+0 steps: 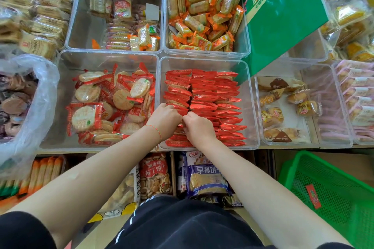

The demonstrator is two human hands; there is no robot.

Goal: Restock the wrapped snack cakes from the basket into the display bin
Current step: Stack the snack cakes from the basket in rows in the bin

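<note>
Red-wrapped snack cakes (210,95) stand packed on edge in two tight rows, filling the clear display bin (251,107) right in front of the person. Both hands are down in the near end of those rows: the left hand (165,119) has its fingers curled into the packets of the left row, and the right hand (198,127) is bunched just beside it, fingers tucked down among the wrappers, knuckles of the two hands almost touching. Each looks to be gripping packets, though the fingertips are buried out of sight. A thin red string bracelet (156,130) sits on the left wrist. Down at the lower right, the green basket (303,172) sits well apart from the bin with a single red packet (313,196) lying on its mesh floor. Left of the display bin, a clear bin holds loose round rice crackers (113,103) in red-trimmed wrappers; behind it, another holds orange-wrapped biscuits (204,18). A green carton (283,16) leans over the bins at upper right.
</note>
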